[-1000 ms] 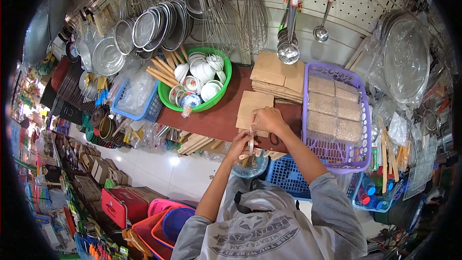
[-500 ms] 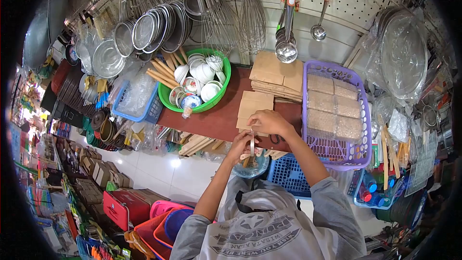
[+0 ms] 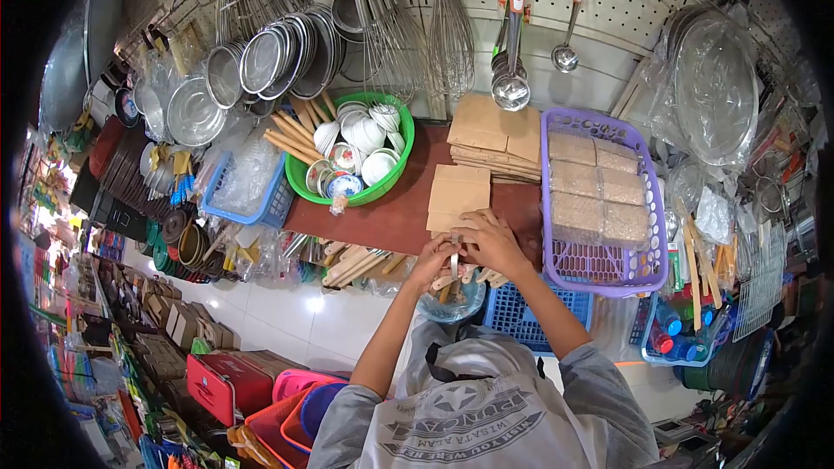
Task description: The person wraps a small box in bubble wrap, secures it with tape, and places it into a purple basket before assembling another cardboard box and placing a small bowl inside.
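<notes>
- A pale narrow strip [image 3: 453, 260] stands upright between the two hands, at the front edge of the brown counter [image 3: 391, 217], just right of its middle.
- The left hand [image 3: 432, 257] has its grip closed on the strip, fingers curled around its lower part.
- The right hand [image 3: 492, 240] lies folded over the top of the strip and touches it; whether its grip truly clamps the strip cannot be told, as the knuckles hide the fingertips.
- At 12 o'clock, just beside the hands, lies a small stack of cardboard sheets [image 3: 459, 194]; the right hand covers its near corner.
- Further at 12 o'clock a larger cardboard pile [image 3: 488, 132] lies against the pegboard wall.
- At 2 o'clock a purple basket [image 3: 546, 200] holds bubble-wrapped packs [image 3: 599, 200], close to the right wrist.
- At 10 o'clock a green basin [image 3: 395, 181] holds bowls and wooden spoons.
- At 6 o'clock, below the counter edge, sit a glass bowl [image 3: 452, 304] and a blue crate [image 3: 539, 317].
- Whisks [image 3: 450, 30] and ladles [image 3: 511, 87] hang above, well apart from the hands.
</notes>
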The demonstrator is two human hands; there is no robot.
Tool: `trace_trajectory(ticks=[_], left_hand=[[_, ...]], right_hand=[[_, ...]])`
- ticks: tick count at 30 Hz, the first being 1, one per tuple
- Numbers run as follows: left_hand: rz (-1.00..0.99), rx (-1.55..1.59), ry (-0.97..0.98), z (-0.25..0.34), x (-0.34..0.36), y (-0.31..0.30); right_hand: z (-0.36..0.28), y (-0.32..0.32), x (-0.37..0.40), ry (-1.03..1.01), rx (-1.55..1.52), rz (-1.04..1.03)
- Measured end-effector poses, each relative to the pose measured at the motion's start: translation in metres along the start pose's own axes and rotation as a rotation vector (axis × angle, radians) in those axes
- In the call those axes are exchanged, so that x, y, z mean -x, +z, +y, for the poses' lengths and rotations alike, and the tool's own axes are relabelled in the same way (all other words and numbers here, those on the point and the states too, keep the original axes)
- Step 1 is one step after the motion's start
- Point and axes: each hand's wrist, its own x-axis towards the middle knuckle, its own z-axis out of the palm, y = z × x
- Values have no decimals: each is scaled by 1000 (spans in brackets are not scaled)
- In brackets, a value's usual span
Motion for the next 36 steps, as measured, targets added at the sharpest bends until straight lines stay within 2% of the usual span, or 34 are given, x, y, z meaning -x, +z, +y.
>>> trace_trajectory(ticks=[7,22,25,28,31,34,36], left_hand=[[-40,-10,-53,1,0,-6],[-4,-104,-55,4,1,-6],[-23,-120,-62,2,1,-9],[-43,-99,-62,4,-1,-12],[-47,-91,-70,9,3,-11],[-76,-133,-51,8,2,-14],[-84,-130,-53,5,1,-15]], right_hand=[[20,26,11,-92,-2,201],[17,24,3,-82,-81,229],[12,15,5,-91,-152,198],[19,17,6,-63,-434,307],[29,20,10,144,-443,455],[49,42,21,399,-152,350],[45,47,33,540,19,199]])
